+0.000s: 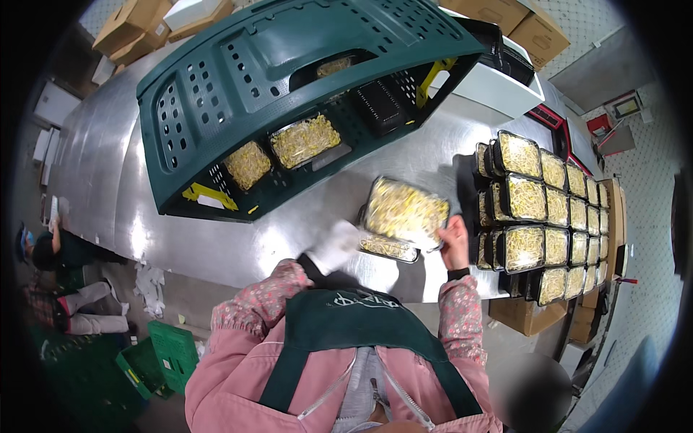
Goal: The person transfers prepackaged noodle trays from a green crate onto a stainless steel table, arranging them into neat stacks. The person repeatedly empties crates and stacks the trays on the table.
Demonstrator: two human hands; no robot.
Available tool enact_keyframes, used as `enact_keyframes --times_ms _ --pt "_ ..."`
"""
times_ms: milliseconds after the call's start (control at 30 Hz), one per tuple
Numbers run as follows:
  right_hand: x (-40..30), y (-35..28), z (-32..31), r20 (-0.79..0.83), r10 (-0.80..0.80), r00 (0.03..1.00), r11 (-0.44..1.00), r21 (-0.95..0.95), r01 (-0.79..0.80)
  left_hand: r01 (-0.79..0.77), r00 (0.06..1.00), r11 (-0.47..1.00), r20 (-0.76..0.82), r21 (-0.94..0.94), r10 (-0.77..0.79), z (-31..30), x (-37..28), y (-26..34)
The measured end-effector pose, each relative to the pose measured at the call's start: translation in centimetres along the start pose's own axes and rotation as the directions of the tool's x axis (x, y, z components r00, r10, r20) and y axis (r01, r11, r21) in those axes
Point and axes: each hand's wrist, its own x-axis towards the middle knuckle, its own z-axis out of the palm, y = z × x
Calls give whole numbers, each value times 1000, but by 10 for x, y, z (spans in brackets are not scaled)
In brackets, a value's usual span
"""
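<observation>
In my right hand [455, 242] is a clear-lidded black plastic tray of bean sprouts [407, 211], gripped at its right edge and tilted, slightly blurred. Beneath it a second bean sprout tray [389, 247] is partly covered. My left hand [338, 246], in a white glove, is motion-blurred beside that lower tray's left end; its finger position and any contact are unclear. Beyond both hands, a dark green plastic crate [211, 116] with yellow handles lies on its side, its opening towards me. Inside are sprout trays [306, 140] and, at the right, a black tray [377, 107].
Stacked sprout trays [524, 197] rise at the right of the stainless steel table [103, 178]. Behind them stands a white box [501, 89] holding black trays. Cardboard boxes [490, 13] sit at the back. At far left a person [51, 249] is near green crates [173, 354].
</observation>
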Motion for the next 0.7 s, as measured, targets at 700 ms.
enact_keyframes --times_ms 700 --pt "-85 127 10 -238 346 908 933 193 -304 96 460 129 -71 -987 -885 -78 96 -171"
